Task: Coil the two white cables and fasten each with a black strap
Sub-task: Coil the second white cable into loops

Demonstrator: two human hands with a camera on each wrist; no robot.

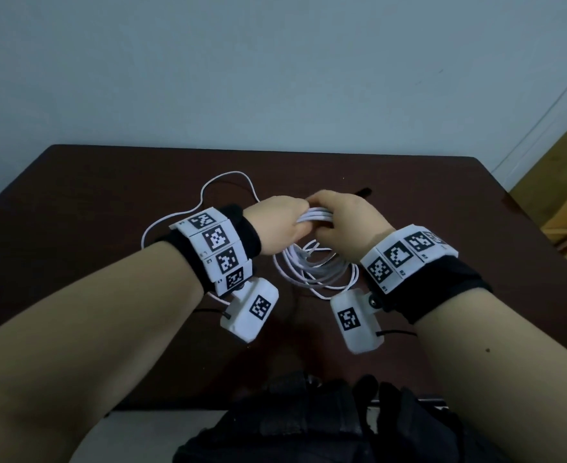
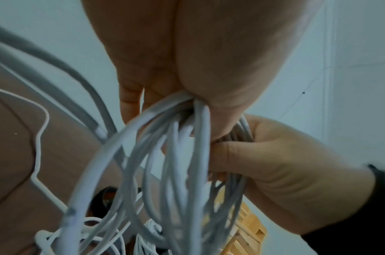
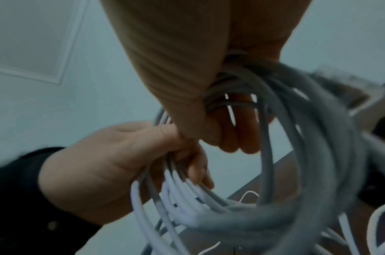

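together: left hand (image 1: 280,225) and right hand (image 1: 345,222) meeting above the dark brown table (image 1: 75,202)
left grip: fingers curled tight round the coiled white cable (image 1: 312,262)
right grip: fingers and thumb wrapped round the same bundle, just beside the left
coil: loops hanging below both fists, over the table's middle
loose cable: second white cable (image 1: 208,188) sprawled flat behind the left wrist
strap: black strap (image 1: 362,191) lying past the right hand

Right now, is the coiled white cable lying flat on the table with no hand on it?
No, the left hand and right hand both grip the coiled white cable above the table.
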